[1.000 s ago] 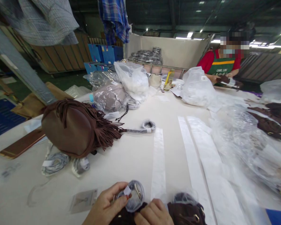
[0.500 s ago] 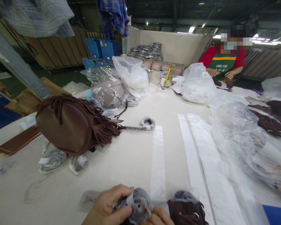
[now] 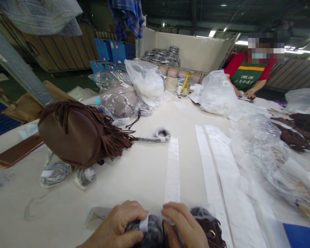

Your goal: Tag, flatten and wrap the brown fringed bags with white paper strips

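At the bottom edge, my left hand [image 3: 117, 225] is closed around a small plastic-wrapped coil [image 3: 150, 231] with a white label. My right hand [image 3: 184, 225] curls over the coil's right side, fingers pressed onto it. Just right of that hand lies a dark brown bag [image 3: 213, 232] with metal eyelets, partly under clear plastic. A small flat packet [image 3: 96, 215] lies on the table by my left hand.
A brown fringed bag [image 3: 77, 136] lies at left, with wrapped coils [image 3: 55, 172] beside it and another coil [image 3: 161, 134] mid-table. White paper strips [image 3: 172, 168] run down the white table [image 3: 142, 172]. Clear plastic bags [image 3: 268, 155] pile at right. A person in red [image 3: 248, 75] works at the far end.
My hands lowered the wrapped coil toward the table edge. My right hand rose over its right side and now covers it, and the view shifted slightly.
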`<action>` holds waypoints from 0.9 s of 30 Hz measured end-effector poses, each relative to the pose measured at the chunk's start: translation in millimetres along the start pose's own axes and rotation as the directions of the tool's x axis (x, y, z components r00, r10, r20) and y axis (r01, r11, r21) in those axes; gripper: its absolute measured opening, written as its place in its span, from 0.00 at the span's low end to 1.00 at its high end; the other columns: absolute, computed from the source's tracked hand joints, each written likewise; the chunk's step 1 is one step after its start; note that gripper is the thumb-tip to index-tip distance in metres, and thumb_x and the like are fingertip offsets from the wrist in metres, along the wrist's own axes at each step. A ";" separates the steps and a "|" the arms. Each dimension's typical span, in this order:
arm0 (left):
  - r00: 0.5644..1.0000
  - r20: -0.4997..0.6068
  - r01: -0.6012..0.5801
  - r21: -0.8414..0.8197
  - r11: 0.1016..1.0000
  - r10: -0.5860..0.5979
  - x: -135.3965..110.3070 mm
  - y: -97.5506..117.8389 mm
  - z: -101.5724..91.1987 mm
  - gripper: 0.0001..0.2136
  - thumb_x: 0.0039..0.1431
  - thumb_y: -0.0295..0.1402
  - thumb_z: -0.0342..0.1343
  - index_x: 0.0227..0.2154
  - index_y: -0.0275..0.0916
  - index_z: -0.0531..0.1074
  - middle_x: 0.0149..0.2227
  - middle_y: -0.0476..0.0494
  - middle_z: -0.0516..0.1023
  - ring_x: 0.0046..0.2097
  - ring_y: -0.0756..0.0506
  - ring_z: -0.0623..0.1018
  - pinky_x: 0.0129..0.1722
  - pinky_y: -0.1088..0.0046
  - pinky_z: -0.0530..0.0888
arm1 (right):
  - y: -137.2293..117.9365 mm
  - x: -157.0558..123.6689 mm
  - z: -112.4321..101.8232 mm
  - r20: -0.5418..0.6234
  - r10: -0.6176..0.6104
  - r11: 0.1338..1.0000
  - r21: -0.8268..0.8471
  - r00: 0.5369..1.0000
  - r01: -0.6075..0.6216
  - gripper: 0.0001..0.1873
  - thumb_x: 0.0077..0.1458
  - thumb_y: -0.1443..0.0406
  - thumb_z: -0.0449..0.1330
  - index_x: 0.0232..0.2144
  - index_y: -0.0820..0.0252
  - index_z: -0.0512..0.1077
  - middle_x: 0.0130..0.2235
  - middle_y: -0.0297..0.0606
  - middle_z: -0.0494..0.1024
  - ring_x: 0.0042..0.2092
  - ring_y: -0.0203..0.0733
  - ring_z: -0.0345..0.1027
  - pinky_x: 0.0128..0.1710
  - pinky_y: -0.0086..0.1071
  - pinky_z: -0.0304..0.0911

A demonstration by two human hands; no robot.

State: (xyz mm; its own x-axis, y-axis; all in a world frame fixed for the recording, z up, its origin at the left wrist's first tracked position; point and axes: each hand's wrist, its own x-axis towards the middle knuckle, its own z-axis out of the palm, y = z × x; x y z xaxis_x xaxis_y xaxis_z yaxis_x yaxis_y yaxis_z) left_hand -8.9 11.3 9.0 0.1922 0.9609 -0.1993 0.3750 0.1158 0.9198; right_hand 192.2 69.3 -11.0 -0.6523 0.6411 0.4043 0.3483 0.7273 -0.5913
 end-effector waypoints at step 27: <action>0.947 0.319 -0.072 0.289 0.955 -0.025 16.3 23.9 -6.0 0.10 0.41 0.19 0.52 0.25 0.41 0.68 0.32 0.53 0.69 0.37 0.49 0.69 0.35 0.77 0.62 | 25.0 60.2 23.6 0.841 0.215 0.648 0.257 0.496 -0.717 0.09 0.37 0.77 0.60 0.24 0.67 0.78 0.19 0.26 0.67 0.25 0.30 0.57 0.24 0.21 0.54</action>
State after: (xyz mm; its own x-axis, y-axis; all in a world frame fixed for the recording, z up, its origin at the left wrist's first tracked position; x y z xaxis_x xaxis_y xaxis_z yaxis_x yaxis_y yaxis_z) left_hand -2.3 31.2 29.8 0.4623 0.8270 -0.3200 0.6062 -0.0314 0.7947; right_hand 145.7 120.3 -17.9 -0.8150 0.2686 -0.5134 0.5201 -0.0515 -0.8526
